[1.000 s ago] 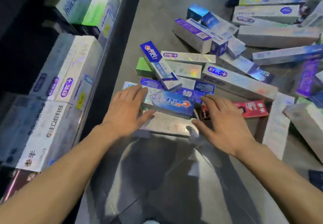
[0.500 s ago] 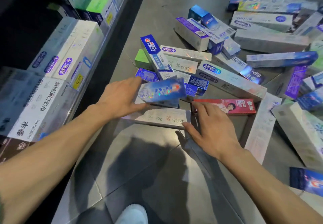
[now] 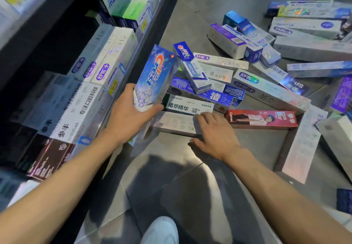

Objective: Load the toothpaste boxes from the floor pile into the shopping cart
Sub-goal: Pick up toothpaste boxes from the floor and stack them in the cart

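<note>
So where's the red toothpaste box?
The red box lies flat on the floor right of the right hand, at the pile's near edge.

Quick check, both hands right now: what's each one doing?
Left hand: grips the lower end of a shiny blue Crest toothpaste box, lifted and tilted.
Right hand: open, fingertips on a pale holographic toothpaste box lying on the floor.

Grey tiled floor [image 3: 200, 1] (pretty glossy, shadows on it) fills the frame; dark store shelf [image 3: 57, 40] along the left.
</note>
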The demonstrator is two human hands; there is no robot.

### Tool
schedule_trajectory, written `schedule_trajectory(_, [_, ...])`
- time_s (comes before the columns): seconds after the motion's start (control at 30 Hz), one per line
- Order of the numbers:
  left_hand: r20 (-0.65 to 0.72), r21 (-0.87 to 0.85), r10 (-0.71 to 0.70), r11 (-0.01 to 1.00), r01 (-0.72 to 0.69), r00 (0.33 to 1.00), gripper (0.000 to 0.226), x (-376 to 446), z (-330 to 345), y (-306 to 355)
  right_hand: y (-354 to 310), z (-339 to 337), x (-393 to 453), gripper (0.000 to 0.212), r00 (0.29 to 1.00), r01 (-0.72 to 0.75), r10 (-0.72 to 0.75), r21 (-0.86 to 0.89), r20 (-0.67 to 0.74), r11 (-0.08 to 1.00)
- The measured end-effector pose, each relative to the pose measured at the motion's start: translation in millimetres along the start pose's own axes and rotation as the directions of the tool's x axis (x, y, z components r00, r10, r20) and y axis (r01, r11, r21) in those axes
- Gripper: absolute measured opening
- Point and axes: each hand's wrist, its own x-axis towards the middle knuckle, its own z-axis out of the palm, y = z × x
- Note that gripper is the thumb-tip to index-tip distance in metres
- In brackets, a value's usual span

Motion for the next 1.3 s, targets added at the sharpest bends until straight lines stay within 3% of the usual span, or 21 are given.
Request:
schedule_trajectory(0.2, [-0.028, -0.046, -0.158, 0.987, 0.156, 0.987, 0.054, -22, -1, -25, -12, 9, 2, 0.066, 0.998, -0.038, 0.035, -0.074, -0.045, 0.997])
schedule_trajectory(0.4, [-0.002, -0.109, -0.290, 0.951, 0.288, 0.957, 0.072, -27, 3, -30, -24, 13, -1, 0.071, 0.994, -0.106, 0.103, -0.111, -0.035, 0.988])
schedule_trajectory(0.5, [0.008, -0.100, -0.319, 0.943, 0.318, 0.948, 0.063, -27, 7, -26, -27, 11, 1, 0.066, 0.986, -0.163, 0.164, -0.028, 0.041, 0.986])
schedule_trajectory(0.6, [0.008, -0.089, -0.292, 0.952, 0.292, 0.956, 0.051, -30, 9, -19, -23, 12, -2, 0.067, 0.974, -0.219, 0.193, 0.286, 0.116, 0.933])
schedule_trajectory(0.7, [0.011, -0.150, -0.250, 0.957, 0.249, 0.968, 0.051, -32, 11, -14, -20, 10, -16, 0.058, 0.957, -0.267, 0.277, 0.634, 0.086, 0.726])
schedule_trajectory(0.8, [0.026, -0.328, -0.272, 0.907, 0.265, 0.962, 0.052, -32, 16, -5, -21, -5, -29, 0.036, 0.911, -0.288, 0.376, 0.912, 0.168, 0.292])
schedule_trajectory(0.87, [0.055, -0.439, -0.274, 0.857, 0.270, 0.960, 0.050, -34, 17, 8, -24, -26, -32, 0.034, 0.911, -0.241, 0.352, 0.970, 0.215, 0.029])
schedule_trajectory(0.97, [0.136, -0.546, -0.246, 0.789, 0.280, 0.960, 0.056, -42, 8, 45, -33, -70, -41, 0.033, 0.930, -0.177, 0.282, 0.960, 0.234, -0.216])
schedule_trajectory(1.1, [0.224, -0.589, -0.264, 0.730, 0.347, 0.938, 0.063, -49, -25, 121, -44, -145, -66, 0.040, 0.937, -0.179, 0.228, 0.926, 0.263, -0.332])
schedule_trajectory(1.23, [0.225, -0.538, -0.288, 0.760, 0.365, 0.931, 0.041, -54, -83, 215, -51, -244, -96, 0.078, 0.944, -0.170, 0.200, 0.905, 0.264, -0.389])
schedule_trajectory(1.3, [0.232, -0.554, -0.299, 0.741, 0.379, 0.925, 0.044, -59, -118, 265, -52, -301, -112, 0.059, 0.948, -0.135, 0.210, 0.900, 0.238, -0.414])
